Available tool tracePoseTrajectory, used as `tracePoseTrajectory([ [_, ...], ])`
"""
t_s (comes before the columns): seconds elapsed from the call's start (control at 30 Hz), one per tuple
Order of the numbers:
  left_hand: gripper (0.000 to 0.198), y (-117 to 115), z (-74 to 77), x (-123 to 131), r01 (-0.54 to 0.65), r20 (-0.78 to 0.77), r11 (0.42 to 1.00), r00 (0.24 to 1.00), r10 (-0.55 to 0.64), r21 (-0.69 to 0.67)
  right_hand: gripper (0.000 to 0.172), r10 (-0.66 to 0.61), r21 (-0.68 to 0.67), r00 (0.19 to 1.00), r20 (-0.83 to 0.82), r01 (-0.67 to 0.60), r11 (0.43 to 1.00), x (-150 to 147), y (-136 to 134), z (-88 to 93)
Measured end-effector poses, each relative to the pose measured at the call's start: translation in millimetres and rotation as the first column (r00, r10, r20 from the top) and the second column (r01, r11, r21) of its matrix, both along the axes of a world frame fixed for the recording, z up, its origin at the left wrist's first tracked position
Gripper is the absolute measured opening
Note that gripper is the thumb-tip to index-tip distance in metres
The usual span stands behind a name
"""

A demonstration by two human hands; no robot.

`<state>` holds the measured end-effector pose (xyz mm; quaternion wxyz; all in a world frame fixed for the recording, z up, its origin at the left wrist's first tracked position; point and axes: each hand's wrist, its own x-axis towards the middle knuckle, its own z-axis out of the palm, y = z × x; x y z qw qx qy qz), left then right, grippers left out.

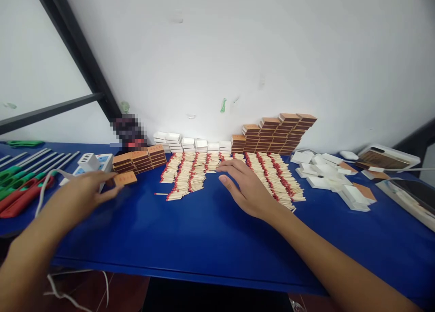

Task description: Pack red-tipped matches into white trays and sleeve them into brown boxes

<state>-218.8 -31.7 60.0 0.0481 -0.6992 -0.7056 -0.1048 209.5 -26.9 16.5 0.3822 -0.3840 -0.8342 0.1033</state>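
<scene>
My left hand (pixel 83 192) is at the left, its thumb and fingers at the near end of an orange-topped matchbox (pixel 125 179), which it grips. Just behind that box stands a short row of stacked matchboxes (pixel 139 160). My right hand (pixel 246 185) is over the middle of the loose matches, palm down, fingers stretched and thumb apart, holding nothing. Long rows of red-tipped matches (pixel 190 173) lie on both sides of it; some are hidden beneath it. One single match (pixel 160 194) lies apart at the left.
White matchbox trays (pixel 174 142) are stacked along the wall, beside a stepped stack of matchboxes (pixel 275 137). A loose heap of white trays (pixel 321 169) lies right. Red and green long-necked lighters (pixel 25 185), a power strip (pixel 102 162) and a white cable are left. The blue table (pixel 190 239) has a front edge.
</scene>
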Motion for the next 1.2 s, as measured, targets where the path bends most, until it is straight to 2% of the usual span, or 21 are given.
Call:
tracePoseTrajectory([
  [0.07,0.036,-9,-15.7,6,-0.005,-0.002,0.995,1.0,0.004,-0.097,0.033,0.028,0.001,1.0,0.008,-0.028,1.0,-1,0,0.8],
  [0.17,0.037,-16,-27.6,12,-0.007,0.009,0.997,1.0,0.008,-0.073,0.033,0.044,-0.012,0.999,0.02,-0.044,0.999,-2,-1,1.6],
  [0.37,0.044,-18,-22.0,26,-0.092,0.031,0.996,0.995,0.092,-0.002,0.035,0.06,-0.032,0.997,0.043,-0.059,0.998,-3,-2,3.2],
  [0.63,0.041,-8,-23.8,28,-0.133,-0.093,0.991,0.987,0.129,-0.03,0.034,0.072,-0.02,0.996,0.047,-0.071,0.997,-3,-3,2.2],
  [0.77,0.039,-12,-22.2,30,-0.128,-0.143,0.992,0.981,0.128,0.008,0.033,0.073,-0.013,0.995,0.063,-0.072,0.997,-3,-3,2.5],
  [0.9,0.037,-16,-17.4,51,-0.004,-0.164,0.973,0.985,0.043,0.229,0.03,-0.009,0.025,0.995,0.097,0.006,1.0,0,1,3.0],
  [0.97,0.032,-9,-13.8,70,0.202,-0.085,0.93,0.979,-0.185,0.308,0.025,-0.077,0.062,0.991,0.11,0.071,0.996,3,6,2.0],
  [1.0,0.032,-2,-11.5,82,0.303,-0.043,0.899,0.951,-0.306,0.316,0.023,-0.106,0.078,0.988,0.113,0.098,0.992,5,9,1.3],
  [1.07,0.032,20,-5.7,108,0.428,-0.015,0.842,0.894,-0.449,0.329,0.021,-0.151,0.099,0.981,0.124,0.139,0.985,11,16,-0.4],
  [1.13,0.031,48,1.3,135,0.457,-0.05,0.842,0.885,-0.463,0.288,0.02,-0.192,0.11,0.971,0.143,0.177,0.978,16,21,-2.1],
  [1.2,0.031,80,7.3,159,0.422,-0.12,0.892,0.906,-0.407,0.162,0.02,-0.227,0.112,0.96,0.167,0.21,0.971,20,24,-3.8],
])
